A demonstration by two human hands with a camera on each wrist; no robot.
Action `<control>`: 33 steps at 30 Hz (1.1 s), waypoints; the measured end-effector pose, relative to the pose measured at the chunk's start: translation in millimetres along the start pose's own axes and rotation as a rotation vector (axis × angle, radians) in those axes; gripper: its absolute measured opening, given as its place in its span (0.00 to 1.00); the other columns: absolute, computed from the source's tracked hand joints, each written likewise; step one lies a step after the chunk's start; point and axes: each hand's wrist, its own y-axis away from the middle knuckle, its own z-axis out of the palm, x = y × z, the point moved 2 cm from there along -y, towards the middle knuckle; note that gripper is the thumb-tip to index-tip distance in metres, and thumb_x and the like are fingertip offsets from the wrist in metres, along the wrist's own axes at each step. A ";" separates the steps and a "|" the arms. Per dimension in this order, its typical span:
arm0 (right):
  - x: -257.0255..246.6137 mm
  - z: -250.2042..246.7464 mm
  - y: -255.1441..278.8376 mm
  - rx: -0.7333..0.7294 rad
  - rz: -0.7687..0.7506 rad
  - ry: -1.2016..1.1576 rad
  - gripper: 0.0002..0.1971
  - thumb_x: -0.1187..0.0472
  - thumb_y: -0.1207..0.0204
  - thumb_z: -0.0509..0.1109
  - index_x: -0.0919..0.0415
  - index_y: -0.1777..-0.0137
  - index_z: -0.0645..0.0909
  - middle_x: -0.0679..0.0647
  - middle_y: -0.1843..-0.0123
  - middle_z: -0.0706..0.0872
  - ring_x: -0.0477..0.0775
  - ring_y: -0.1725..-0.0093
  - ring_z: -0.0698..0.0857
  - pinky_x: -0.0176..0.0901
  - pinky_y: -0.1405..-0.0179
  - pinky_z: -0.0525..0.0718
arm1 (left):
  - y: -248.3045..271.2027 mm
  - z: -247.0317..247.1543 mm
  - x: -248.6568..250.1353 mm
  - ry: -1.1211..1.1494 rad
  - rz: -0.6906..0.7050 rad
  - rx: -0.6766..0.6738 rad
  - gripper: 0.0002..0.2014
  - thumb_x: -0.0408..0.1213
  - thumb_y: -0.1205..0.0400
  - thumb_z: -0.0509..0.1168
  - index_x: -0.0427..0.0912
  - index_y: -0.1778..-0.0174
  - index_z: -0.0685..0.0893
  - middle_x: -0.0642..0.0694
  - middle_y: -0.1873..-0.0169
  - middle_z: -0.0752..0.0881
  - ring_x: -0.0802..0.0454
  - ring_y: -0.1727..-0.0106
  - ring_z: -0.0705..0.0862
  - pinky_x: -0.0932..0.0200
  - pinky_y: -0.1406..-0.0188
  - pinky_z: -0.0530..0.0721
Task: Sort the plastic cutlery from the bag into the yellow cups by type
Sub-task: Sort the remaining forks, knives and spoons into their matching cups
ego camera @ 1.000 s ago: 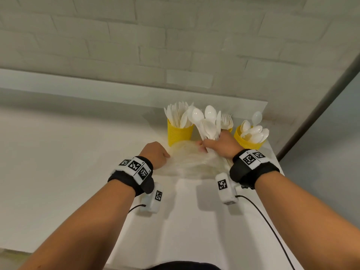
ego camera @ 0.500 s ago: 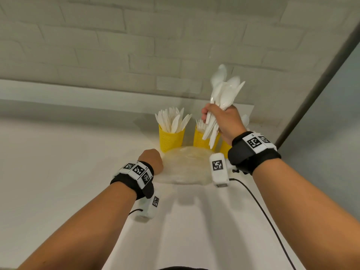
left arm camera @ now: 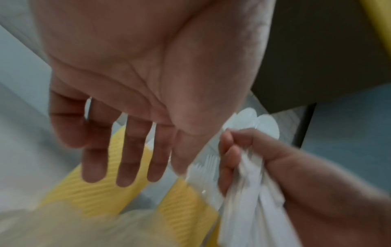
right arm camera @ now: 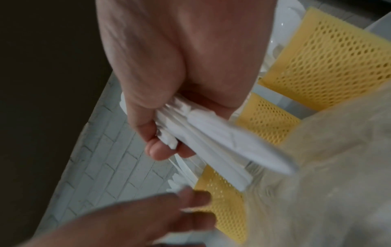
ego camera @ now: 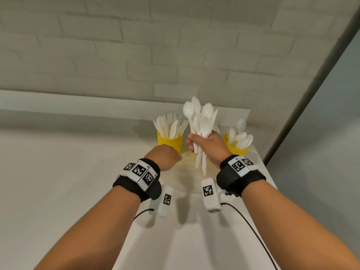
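Above the bag, right hand fisted around upright spoons, left hand slack-fingered alongside.

The right hand curls its fingers around a bundle of white plastic cutlery, handles pointing out below the palm. Beside the bundle stand yellow mesh cups, with the translucent bag blurred at lower right. The left hand reaches in from below, its fingertips near a cup.

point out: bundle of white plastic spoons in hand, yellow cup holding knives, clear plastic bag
bundle of white plastic spoons (ego camera: 201, 121), head view, on a bowl.
yellow cup holding knives (ego camera: 171, 143), head view, on its wall.
clear plastic bag (right arm camera: 338, 183), right wrist view, on its film.
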 end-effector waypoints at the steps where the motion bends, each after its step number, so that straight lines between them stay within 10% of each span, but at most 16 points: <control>1: -1.3 -0.5 1.5 -0.010 -0.006 -0.013 0.07 0.67 0.22 0.69 0.61 0.61 0.83 0.55 0.67 0.86 0.47 0.75 0.83 0.38 0.70 0.83 | 0.7 -6.2 5.1 0.103 0.020 0.058 0.19 0.47 0.13 0.56 0.37 0.40 0.86 0.37 0.39 0.85 0.40 0.39 0.82 0.50 0.38 0.78; 9: 5.0 2.3 5.1 -0.091 0.003 -0.089 0.10 0.71 0.22 0.67 0.77 0.43 0.80 0.65 0.62 0.81 0.53 0.73 0.77 0.41 0.73 0.78 | 2.7 -36.1 50.2 0.945 0.084 0.163 0.14 0.42 0.16 0.57 0.40 0.48 0.85 0.49 0.57 0.86 0.54 0.66 0.81 0.58 0.65 0.73; 13: 5.8 -1.7 9.8 -0.100 0.047 -0.113 0.06 0.71 0.21 0.66 0.69 0.48 0.83 0.59 0.68 0.81 0.51 0.75 0.78 0.39 0.73 0.81 | -4.3 -31.4 54.4 0.930 0.075 0.096 0.12 0.47 0.14 0.59 0.43 0.54 0.83 0.49 0.66 0.82 0.55 0.65 0.79 0.60 0.63 0.73; 22: 10.5 -18.6 14.3 -0.081 0.059 -0.092 0.09 0.62 0.19 0.67 0.67 0.44 0.83 0.61 0.58 0.89 0.49 0.74 0.84 0.41 0.67 0.83 | -21.5 -18.7 65.8 1.057 0.039 0.055 0.17 0.44 0.13 0.55 0.34 0.47 0.83 0.26 0.52 0.85 0.40 0.57 0.82 0.45 0.53 0.80; 33: 10.0 -32.7 10.4 -0.063 0.045 -0.041 0.12 0.60 0.20 0.69 0.64 0.40 0.83 0.60 0.57 0.89 0.48 0.76 0.78 0.34 0.75 0.79 | -31.6 -21.7 57.6 1.422 0.126 -0.022 0.08 0.33 0.12 0.55 0.33 0.41 0.76 0.38 0.53 0.83 0.42 0.49 0.83 0.48 0.47 0.83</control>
